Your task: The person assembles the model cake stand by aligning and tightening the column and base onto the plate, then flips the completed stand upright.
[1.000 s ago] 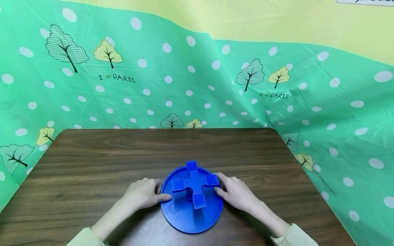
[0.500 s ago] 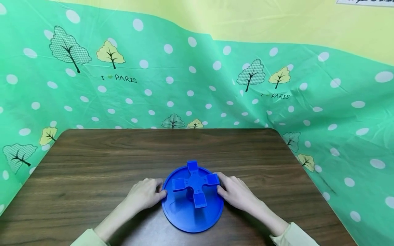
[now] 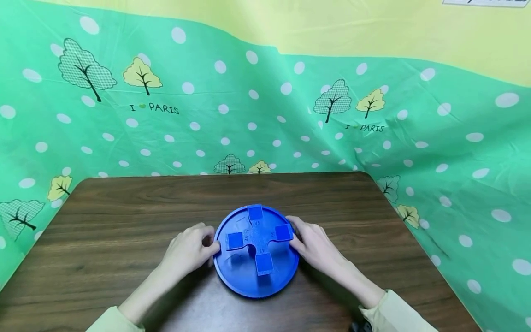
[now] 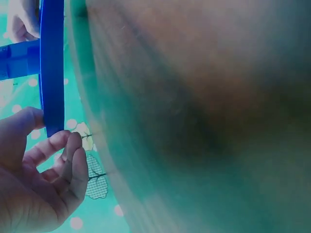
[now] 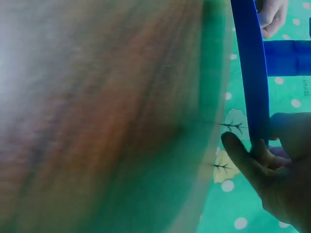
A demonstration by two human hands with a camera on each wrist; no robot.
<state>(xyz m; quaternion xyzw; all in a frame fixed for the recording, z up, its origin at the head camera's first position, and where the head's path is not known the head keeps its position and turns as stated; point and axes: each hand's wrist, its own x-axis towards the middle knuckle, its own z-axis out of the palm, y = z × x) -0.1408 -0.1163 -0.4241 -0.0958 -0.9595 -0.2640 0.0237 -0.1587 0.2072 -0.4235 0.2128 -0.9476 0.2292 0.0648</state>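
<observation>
A round blue plastic base (image 3: 240, 277) with a raised rim is in the middle of the head view. Above it, a central post carries a four-armed blue cross (image 3: 259, 236) with small numbers marked on its arms. My left hand (image 3: 186, 249) pinches the rim at its left side, thumb on the upper face and fingertips at the edge below. Opposite, my right hand (image 3: 318, 243) pinches the right side of the rim. Both wrist views show the disc edge-on (image 4: 52, 68), raised off the brown tabletop.
The brown wood-grain table (image 3: 137, 203) spreads around the base. Behind and beside it hangs a green cloth (image 3: 253, 110) with white dots and printed trees. A dark object (image 3: 360, 326) peeks out by the right sleeve.
The base has risen off the table and tilted slightly, shifting up in the head view, with both hands moving along. The left thumb has drawn back from the base's face to its rim.
</observation>
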